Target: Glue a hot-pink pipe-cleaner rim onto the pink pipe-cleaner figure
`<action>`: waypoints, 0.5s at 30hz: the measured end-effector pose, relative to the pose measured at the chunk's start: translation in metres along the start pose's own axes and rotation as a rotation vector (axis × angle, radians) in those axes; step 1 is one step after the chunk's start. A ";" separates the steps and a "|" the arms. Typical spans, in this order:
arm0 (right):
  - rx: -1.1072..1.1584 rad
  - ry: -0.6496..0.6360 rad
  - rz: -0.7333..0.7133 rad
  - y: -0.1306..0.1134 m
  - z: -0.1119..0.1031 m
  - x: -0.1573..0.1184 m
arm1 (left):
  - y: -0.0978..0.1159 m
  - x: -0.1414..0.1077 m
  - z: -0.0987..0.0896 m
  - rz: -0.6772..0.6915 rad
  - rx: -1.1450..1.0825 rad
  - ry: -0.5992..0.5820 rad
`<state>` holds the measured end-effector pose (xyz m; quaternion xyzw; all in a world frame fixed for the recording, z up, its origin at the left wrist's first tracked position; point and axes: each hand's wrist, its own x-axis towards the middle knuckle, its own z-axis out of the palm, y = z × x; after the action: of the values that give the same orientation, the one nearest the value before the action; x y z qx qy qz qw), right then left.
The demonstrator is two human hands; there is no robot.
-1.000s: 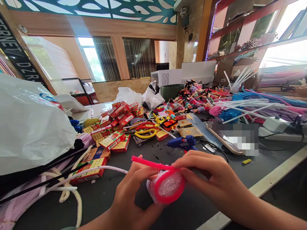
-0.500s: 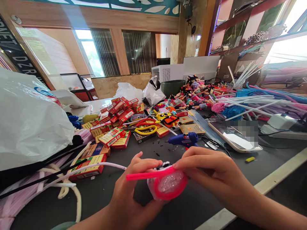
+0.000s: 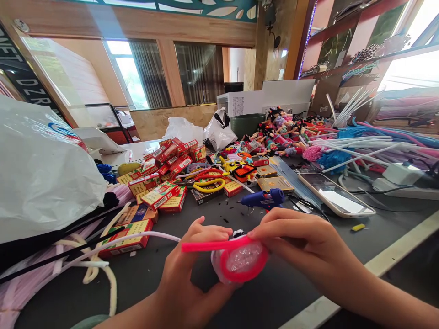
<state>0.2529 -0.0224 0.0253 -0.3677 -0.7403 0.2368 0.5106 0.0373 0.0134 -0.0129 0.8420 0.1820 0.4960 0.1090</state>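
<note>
1. R hand (image 3: pixel 302 242): fingers closed, pinching hot-pink pipe cleaner (image 3: pixel 212 246) against pink coil ring (image 3: pixel 242 274).
2. L hand (image 3: pixel 192 269): fingers curled, gripping ring from behind, at white fuzzy backing (image 3: pixel 217 269).
3. Ring held just below blue glue gun (image 3: pixel 264 198), hands either side.
4. Left of gun: yellow-handled pliers (image 3: pixel 207 185), red cartons (image 3: pixel 161 194), white pipe cleaner (image 3: pixel 137 238) running to L hand.
5. Right of gun: phone (image 3: pixel 334 196). Behind gun: dolls (image 3: pixel 284 135).
6. Far left of gun: plastic bag (image 3: pixel 41 173) covers bench edge.

Light: bright daylight — windows (image 3: pixel 124 73) blown out | Lens: edges bowed — no blur
</note>
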 end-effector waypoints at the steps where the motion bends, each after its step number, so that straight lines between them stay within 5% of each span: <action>1: -0.005 0.003 0.005 0.000 0.000 0.000 | 0.000 -0.001 0.000 -0.021 0.007 0.001; 15: -0.217 -0.037 0.003 -0.010 -0.006 0.011 | 0.001 0.001 -0.001 -0.056 0.074 -0.015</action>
<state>0.2528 -0.0199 0.0412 -0.4175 -0.7704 0.1625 0.4538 0.0370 0.0127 -0.0114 0.8438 0.2231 0.4791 0.0930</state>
